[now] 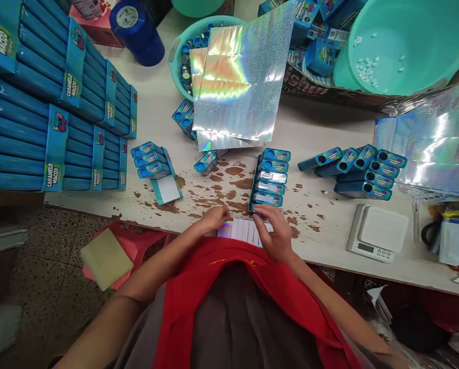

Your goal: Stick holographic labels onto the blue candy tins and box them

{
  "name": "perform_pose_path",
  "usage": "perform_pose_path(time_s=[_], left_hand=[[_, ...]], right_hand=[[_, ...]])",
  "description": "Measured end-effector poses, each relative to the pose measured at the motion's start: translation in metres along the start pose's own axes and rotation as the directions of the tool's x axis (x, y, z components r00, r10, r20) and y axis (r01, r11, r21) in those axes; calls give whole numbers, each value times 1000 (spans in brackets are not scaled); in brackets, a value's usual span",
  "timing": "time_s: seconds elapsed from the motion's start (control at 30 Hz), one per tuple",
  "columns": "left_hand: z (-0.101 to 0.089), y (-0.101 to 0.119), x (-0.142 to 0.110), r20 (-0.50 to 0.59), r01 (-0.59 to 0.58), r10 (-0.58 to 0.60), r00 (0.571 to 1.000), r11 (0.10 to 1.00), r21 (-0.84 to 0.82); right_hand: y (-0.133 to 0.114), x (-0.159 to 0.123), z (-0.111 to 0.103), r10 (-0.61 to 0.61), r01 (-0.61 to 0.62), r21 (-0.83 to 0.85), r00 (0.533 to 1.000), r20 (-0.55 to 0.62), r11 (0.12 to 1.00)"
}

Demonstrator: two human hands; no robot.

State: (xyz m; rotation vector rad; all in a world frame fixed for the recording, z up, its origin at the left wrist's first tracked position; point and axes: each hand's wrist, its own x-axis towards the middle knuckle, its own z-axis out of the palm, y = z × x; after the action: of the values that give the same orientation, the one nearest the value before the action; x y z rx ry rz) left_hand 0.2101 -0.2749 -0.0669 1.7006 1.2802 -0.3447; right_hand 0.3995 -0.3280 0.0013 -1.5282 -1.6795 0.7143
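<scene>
At the near edge of the worn white table [321,138], my left hand [214,219] and my right hand [273,230] grip the two ends of a row of small packs wrapped in shiny holographic foil [244,229]. The fingers of both hands are curled on it. Just beyond stands an open blue display box [271,177] holding several small blue packs. A stack of holographic foil sheets [239,77] lies further back.
Stacks of blue display boxes [56,102] fill the left. Loose blue packs [362,171] lie at right beside a small white scale [377,230]. Teal basins [402,46] stand at the back. A red stool with a yellow sponge [106,256] sits below left.
</scene>
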Motion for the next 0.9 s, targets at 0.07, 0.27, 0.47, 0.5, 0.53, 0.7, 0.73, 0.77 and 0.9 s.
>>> perform_pose_path(time_s=[0.07, 0.27, 0.47, 0.5, 0.53, 0.7, 0.73, 0.77, 0.9], left_hand=[[-4, -1, -1, 4, 12, -11, 1000, 1000, -22], [-6, -1, -5, -19, 61, -61, 998, 998, -23], [-1, 1, 0, -27, 154, -155, 988, 987, -36], [-1, 1, 1, -29, 162, -163, 986, 986, -42], [0, 1, 2, -32, 167, -168, 985, 985, -48], [6, 0, 8, -64, 169, -174, 983, 983, -76], [7, -1, 9, -72, 169, -175, 982, 982, -83], [7, -2, 8, -78, 169, -176, 981, 982, -89], [-3, -4, 0, -203, 12, -54, 978, 980, -201]], right_hand=[[4, -9, 13, -36, 30, 50, 991, 129, 998], [30, -20, 56, -8, 53, -103, 918, 395, 993], [35, -26, 64, 34, 140, -268, 831, 555, 953], [34, -26, 63, 28, 154, -277, 830, 557, 948], [32, -26, 61, 25, 164, -288, 831, 555, 943], [16, -16, 50, 84, 144, -345, 820, 566, 928], [11, -14, 45, 85, 122, -326, 828, 555, 938], [7, -10, 40, 83, 88, -291, 846, 527, 953], [-6, 7, 11, 128, -99, -97, 920, 370, 990]])
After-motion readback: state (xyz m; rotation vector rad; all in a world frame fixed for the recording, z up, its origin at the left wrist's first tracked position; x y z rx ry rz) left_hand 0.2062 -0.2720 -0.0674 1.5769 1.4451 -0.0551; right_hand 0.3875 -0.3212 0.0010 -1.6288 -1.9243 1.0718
